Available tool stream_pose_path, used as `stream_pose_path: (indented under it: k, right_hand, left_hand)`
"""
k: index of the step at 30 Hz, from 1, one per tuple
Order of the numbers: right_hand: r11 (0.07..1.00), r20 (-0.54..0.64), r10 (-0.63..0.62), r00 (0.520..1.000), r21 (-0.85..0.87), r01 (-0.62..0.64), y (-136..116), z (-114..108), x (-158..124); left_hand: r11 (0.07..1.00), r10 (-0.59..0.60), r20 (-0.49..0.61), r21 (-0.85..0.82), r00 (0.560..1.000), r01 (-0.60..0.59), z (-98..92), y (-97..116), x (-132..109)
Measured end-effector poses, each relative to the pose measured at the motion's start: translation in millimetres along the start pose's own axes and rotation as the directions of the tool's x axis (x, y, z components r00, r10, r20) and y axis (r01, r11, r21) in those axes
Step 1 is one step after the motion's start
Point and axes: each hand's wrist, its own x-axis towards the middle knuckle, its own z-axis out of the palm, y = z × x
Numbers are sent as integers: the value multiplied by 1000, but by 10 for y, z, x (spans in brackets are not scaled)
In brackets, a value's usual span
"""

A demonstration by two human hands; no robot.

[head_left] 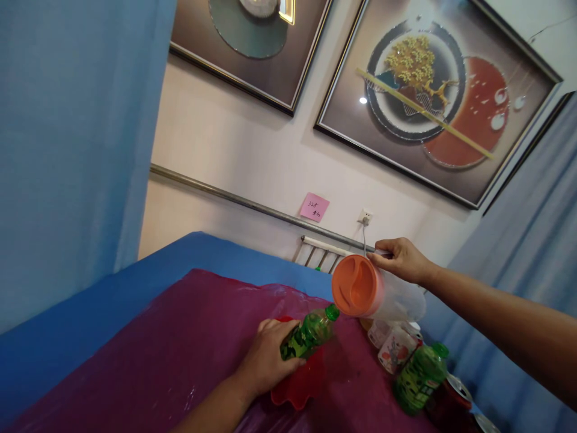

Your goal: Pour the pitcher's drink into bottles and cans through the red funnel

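Observation:
My left hand [270, 355] is wrapped round a green plastic bottle [311, 332], which leans to the right over a red scalloped dish [295, 388]. Up and to the right, my right hand [401, 260] grips the handle of a clear pitcher [399, 297]. The pitcher is tipped far over, and its orange lid [356, 285] faces left, close above the bottle's mouth. Whether any liquid runs between the two cannot be made out. My left hand and the bottle hide part of the dish.
Behind the pitcher stand a cup with a floral print [396, 349], another green bottle [420, 379] and several cans [451, 397]. A magenta plastic sheet [180, 349] covers the blue table [198, 249]. A metal rail [225, 195] and a socket [365, 216] are on the wall.

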Motion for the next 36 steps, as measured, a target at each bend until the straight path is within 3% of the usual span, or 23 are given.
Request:
stream_pose_path:
  k: [36]
  right_hand:
    - [1000, 13, 5, 1000, 8, -5, -26, -11, -46]
  left_hand:
    - [1000, -1, -16, 14, 1000, 1, 5, 8, -9]
